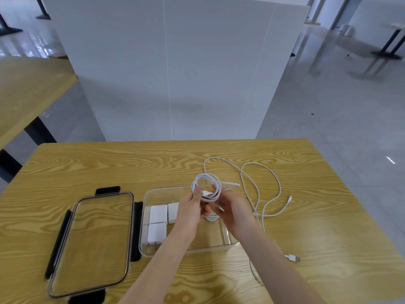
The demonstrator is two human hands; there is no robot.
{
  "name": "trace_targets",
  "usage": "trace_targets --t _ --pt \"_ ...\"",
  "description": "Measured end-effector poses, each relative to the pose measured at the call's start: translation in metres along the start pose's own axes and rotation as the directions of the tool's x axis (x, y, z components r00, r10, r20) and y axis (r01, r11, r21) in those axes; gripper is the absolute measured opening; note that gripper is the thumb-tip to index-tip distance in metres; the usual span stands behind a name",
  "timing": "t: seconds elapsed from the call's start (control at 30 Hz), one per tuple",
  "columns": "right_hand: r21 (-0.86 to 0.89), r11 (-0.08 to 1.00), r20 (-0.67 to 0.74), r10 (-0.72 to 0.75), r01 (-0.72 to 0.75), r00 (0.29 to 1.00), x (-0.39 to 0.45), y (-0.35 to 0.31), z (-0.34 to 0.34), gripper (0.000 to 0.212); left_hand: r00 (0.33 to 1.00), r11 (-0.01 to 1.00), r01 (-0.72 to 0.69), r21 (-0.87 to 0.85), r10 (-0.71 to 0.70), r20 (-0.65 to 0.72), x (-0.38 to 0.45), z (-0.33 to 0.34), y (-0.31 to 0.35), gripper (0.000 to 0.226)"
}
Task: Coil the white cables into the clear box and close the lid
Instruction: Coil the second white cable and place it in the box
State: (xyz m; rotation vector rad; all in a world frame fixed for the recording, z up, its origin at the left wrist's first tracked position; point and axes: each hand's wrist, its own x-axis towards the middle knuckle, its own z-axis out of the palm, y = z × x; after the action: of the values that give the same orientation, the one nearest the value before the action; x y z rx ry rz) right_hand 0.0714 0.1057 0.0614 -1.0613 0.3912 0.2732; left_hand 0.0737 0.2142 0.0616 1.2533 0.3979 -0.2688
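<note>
Above the clear box [153, 252], both hands hold a partly coiled white cable [206, 183]. My left hand [189, 208] pinches the coil near its connector. My right hand [232, 208] grips the coil's right side. A tail of the held cable runs right and back over the table. A second white cable [271, 189] lies loose on the table to the right, its USB plug [292, 258] near my right forearm. Another small coil [212, 218] seems to lie in the box beneath the hands. The clear lid [92, 242] with black latches lies flat left of the box.
Three white charger blocks [158, 213] sit in the box's left half. The wooden table [109, 167] stretches back to a white partition [175, 73]. Another wooden table [26, 91] stands at the far left.
</note>
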Motion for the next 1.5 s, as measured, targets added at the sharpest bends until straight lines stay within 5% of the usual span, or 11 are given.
trace_targets --t 0.17,0.33,0.53,0.7,0.87,1.07,1.2,1.5 --pt "-0.037 0.997 0.1 -0.065 0.069 0.993 -0.006 0.002 0.009 0.018 0.999 0.996 -0.032 0.087 0.035 -0.028 0.003 -0.001 -0.002 0.037" --pt "-0.245 0.969 -0.08 -0.06 0.038 0.995 0.002 0.0 0.003 0.007 0.994 0.941 -0.03 0.337 -0.006 0.106 -0.002 -0.004 0.001 0.038" --pt "-0.574 0.817 -0.05 0.033 -0.056 0.998 0.002 -0.012 -0.004 0.01 0.966 0.805 -0.257 0.534 0.204 0.158 -0.001 -0.012 0.008 0.013" --pt "-0.737 0.665 0.062 0.244 -0.12 0.968 -0.005 -0.03 -0.009 0.01 0.933 0.641 -0.355 0.681 0.199 0.299 0.002 -0.021 0.01 0.017" --pt "-0.805 0.592 0.118 0.233 -0.045 0.965 -0.003 -0.032 -0.012 0.012 0.923 0.586 -0.382 0.715 0.201 0.329 -0.001 -0.021 0.009 0.028" --pt "-0.644 0.757 0.082 0.214 -0.112 0.973 -0.002 -0.038 -0.013 0.014 0.962 0.735 -0.269 0.622 0.239 0.134 0.002 -0.024 0.01 0.039" --pt "-0.702 0.707 0.075 0.186 -0.081 0.98 -0.007 -0.048 -0.012 0.014 0.983 0.834 -0.151 0.531 0.185 -0.012 0.012 -0.029 0.01 0.045" --pt "-0.774 0.63 0.234 0.189 0.065 0.954 -0.022 -0.071 -0.019 0.013 0.992 0.976 -0.03 0.218 0.055 -0.111 0.019 -0.039 0.027 0.028"
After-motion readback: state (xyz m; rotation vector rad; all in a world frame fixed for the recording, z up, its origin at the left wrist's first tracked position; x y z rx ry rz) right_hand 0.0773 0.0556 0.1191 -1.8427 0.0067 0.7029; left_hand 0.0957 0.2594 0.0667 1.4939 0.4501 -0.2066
